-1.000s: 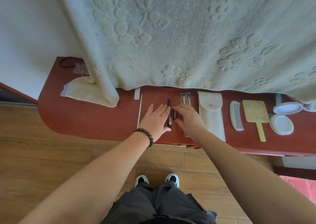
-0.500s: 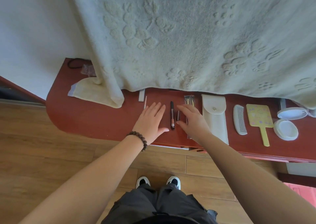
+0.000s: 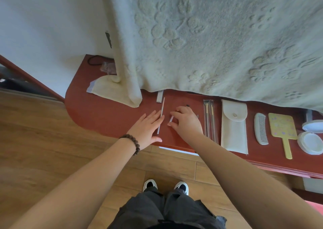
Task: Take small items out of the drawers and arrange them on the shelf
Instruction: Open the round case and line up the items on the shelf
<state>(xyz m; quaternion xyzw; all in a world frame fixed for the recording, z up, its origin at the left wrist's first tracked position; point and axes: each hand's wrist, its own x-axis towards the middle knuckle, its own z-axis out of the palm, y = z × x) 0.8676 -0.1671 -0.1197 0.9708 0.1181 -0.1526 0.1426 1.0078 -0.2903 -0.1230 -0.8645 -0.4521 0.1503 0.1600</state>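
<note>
The red-brown shelf [image 3: 104, 116] carries a row of small items. My left hand [image 3: 148, 129] lies flat and open on it, its fingertips touching a long thin white stick [image 3: 161, 116]. Just to the right, my right hand [image 3: 187, 122] is curled, thumb and fingertips pinching a small thin stick [image 3: 171, 119] against the shelf. A black tip [image 3: 187, 105] pokes out behind that hand. Right of the hands lie a clear pack of brushes [image 3: 209, 122], a white pouch [image 3: 234, 129], a white comb [image 3: 260, 129], a yellow hand mirror [image 3: 281, 129] and an open round white case [image 3: 311, 141].
A large pale towel [image 3: 209, 36] hangs over the back of the shelf and hides it. At the left lie a folded cloth [image 3: 104, 90], a black hair tie [image 3: 94, 60] and a plastic wrapper [image 3: 108, 67]. A small grey bar [image 3: 160, 96] sits under the towel's edge. Wooden floor lies below.
My right hand has moved left over the dark pen and closed on a thin stick. My left hand has slid slightly left, uncovering the long white stick. The view has shifted left.
</note>
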